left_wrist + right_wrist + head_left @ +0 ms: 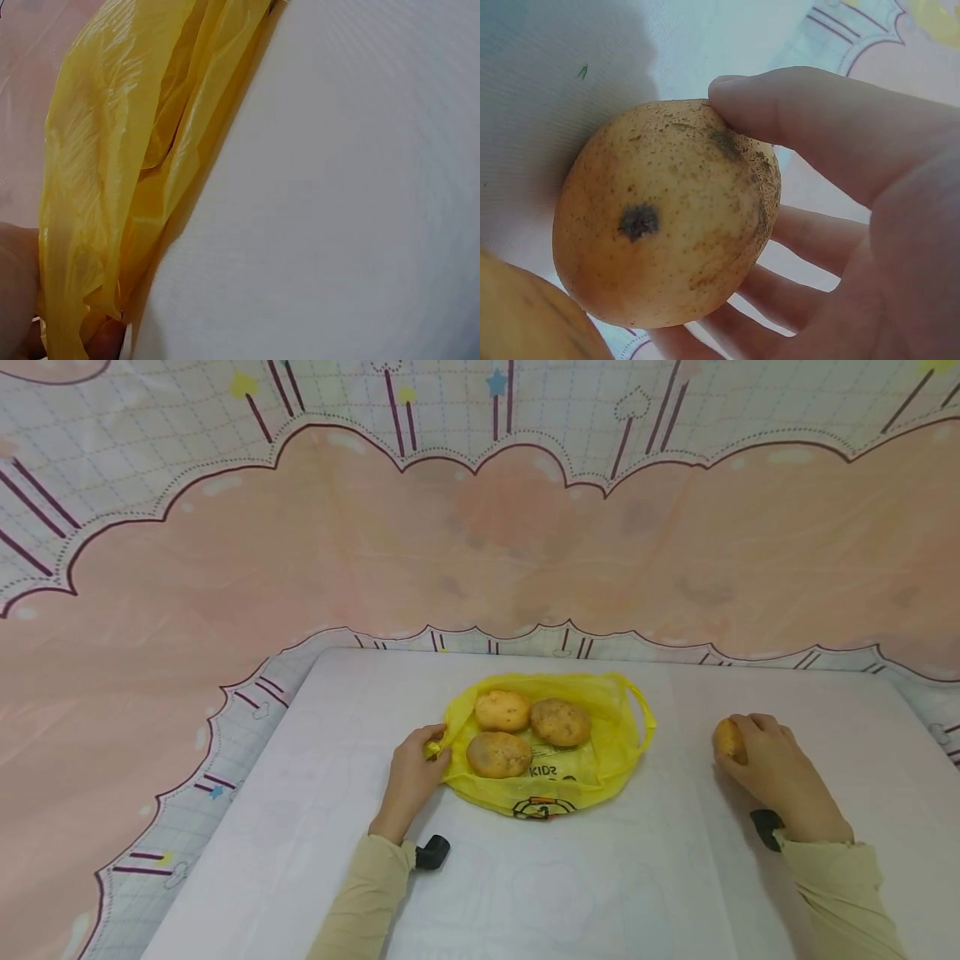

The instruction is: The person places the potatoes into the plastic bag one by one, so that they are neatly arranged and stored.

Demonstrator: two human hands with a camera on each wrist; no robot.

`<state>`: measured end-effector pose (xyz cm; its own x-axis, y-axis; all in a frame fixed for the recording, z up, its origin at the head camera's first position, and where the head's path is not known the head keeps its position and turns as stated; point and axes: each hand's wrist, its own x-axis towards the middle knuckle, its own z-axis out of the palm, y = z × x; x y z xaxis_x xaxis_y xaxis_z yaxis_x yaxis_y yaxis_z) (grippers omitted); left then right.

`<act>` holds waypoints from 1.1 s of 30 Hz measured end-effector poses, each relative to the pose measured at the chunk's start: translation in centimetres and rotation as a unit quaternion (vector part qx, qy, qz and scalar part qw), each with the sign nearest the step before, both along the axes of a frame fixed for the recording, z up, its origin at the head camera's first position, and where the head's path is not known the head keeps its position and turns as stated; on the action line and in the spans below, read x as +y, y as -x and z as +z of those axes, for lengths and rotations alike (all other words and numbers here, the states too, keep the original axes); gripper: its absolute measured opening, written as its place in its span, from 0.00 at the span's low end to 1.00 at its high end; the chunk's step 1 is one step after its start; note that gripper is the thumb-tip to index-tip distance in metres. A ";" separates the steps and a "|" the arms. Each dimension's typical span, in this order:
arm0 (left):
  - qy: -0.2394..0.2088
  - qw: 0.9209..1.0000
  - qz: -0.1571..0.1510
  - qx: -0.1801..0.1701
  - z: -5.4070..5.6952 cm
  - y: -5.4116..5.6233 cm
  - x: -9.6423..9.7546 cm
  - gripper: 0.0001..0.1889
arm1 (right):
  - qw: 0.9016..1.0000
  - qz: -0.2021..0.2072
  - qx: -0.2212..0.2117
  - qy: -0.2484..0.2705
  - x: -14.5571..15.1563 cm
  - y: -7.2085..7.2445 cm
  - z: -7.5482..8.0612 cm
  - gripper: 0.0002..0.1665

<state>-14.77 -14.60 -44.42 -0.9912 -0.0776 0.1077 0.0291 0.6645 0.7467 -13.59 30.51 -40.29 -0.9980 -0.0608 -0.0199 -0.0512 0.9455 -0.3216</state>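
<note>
The left edge of a yellow plastic bag (480, 795) is pinched by the left hand (416, 768). Just right of that hand, three potatoes (498, 754) are contained in the bag. Beside them, "KIDS" (543, 771) can be read; the black-and-orange print (543, 807) is too creased to be read. Well right of the bag, a single potato (729, 742) is gripped by the right hand (780, 777); beside it, part of another potato (525, 315) is shown in the wrist view.
</note>
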 end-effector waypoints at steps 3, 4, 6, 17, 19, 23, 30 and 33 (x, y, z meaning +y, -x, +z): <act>0.000 1.000 -0.001 0.000 0.0 0.0 0.1 0.22 | 1.000 -0.003 0.002 0.000 0.0 0.0 0.0 0.33; 0.000 1.000 0.000 0.000 0.0 0.0 0.1 0.22 | 1.000 -0.003 0.002 0.001 0.0 0.0 0.0 0.33; 0.001 1.000 -0.001 -0.001 0.0 0.1 0.1 0.22 | 1.000 -0.001 0.006 0.002 0.0 0.0 -0.1 0.33; 0.007 1.000 -0.005 0.001 -0.3 0.2 0.0 0.21 | 0.997 0.019 0.071 0.017 0.0 0.1 0.0 0.30; 0.008 1.000 -0.005 0.002 -0.4 0.2 0.0 0.21 | 0.996 0.022 0.081 0.027 -0.2 0.1 0.3 0.29; 0.007 1.000 -0.005 0.001 -0.3 0.2 -0.1 0.21 | 0.995 0.024 0.088 0.041 -0.7 -0.1 0.8 0.28; 0.006 1.000 -0.006 0.000 -0.3 0.2 -0.1 0.21 | 0.994 0.024 0.089 0.053 -1.3 -0.2 1.5 0.30; 0.003 1.000 -0.005 0.000 -0.4 0.1 -0.1 0.21 | 0.993 0.032 0.095 0.056 -1.5 -0.2 1.6 0.31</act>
